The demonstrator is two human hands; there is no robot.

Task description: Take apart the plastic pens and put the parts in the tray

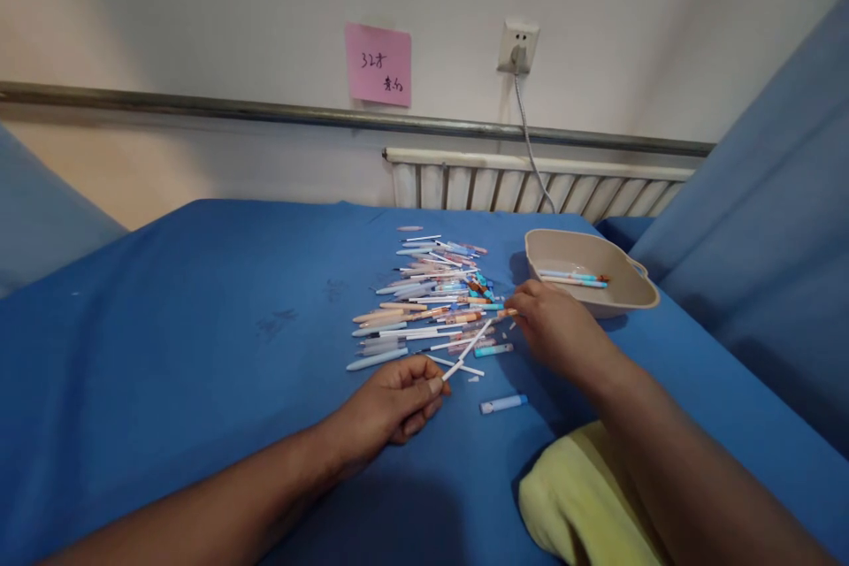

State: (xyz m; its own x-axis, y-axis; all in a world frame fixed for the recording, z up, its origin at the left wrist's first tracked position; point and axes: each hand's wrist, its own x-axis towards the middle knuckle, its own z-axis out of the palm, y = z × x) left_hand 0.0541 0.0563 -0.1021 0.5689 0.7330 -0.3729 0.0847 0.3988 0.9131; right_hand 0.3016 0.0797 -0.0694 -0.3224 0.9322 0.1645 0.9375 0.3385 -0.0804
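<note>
While "32" is handwritten on pink paper (378, 65), a slim white stick (453, 370) is pinched by the left hand (401, 398) beside slender pens (401, 316) strewn over blue cloth (199, 345), and whether an orange piece (502, 316) is gripped by the right hand (554, 323) cannot be told.

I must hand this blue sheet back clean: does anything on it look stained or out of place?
Yes. Dark smudges mark the blue sheet left of the pen pile: possibly stains or damp, darker than the cloth around. A pale blue pen part lies apart from the pile.
</note>
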